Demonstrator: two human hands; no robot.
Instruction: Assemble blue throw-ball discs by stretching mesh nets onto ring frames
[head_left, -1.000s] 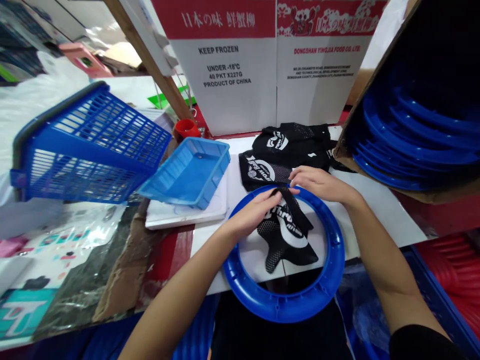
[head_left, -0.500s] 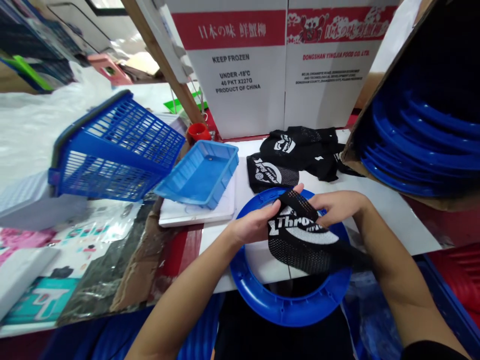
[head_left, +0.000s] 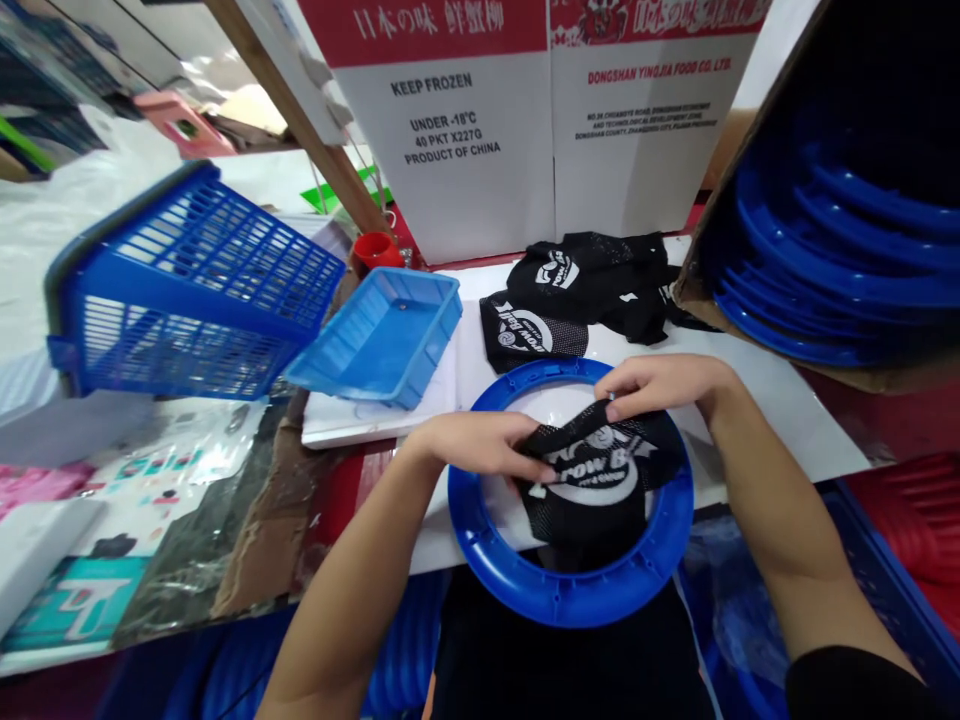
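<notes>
A blue plastic ring [head_left: 574, 600] lies at the front edge of the white table, partly over the edge. Across its opening is a black mesh cloth [head_left: 592, 500] with white lettering. My left hand [head_left: 487, 446] grips the cloth's left side, fingers bent onto the lettering. At the cloth's upper edge, my right hand [head_left: 660, 384] pinches the fabric between thumb and fingers, over the ring's upper right part. More black printed cloths [head_left: 600, 280] lie behind the ring, one folded cloth [head_left: 525, 335] nearest to it.
To the left are a light blue tray [head_left: 382, 335] and a tilted blue basket [head_left: 202, 290]. A small red cup [head_left: 375, 250] stands behind the tray. White cartons [head_left: 480, 190] rise at the back. On the right, an open box holds stacked blue rings [head_left: 840, 290].
The cloth has been spread lower over the ring, its lettering now more visible. My left hand has turned palm down and moved left; my right hand has shifted slightly. The view has shifted a little.
</notes>
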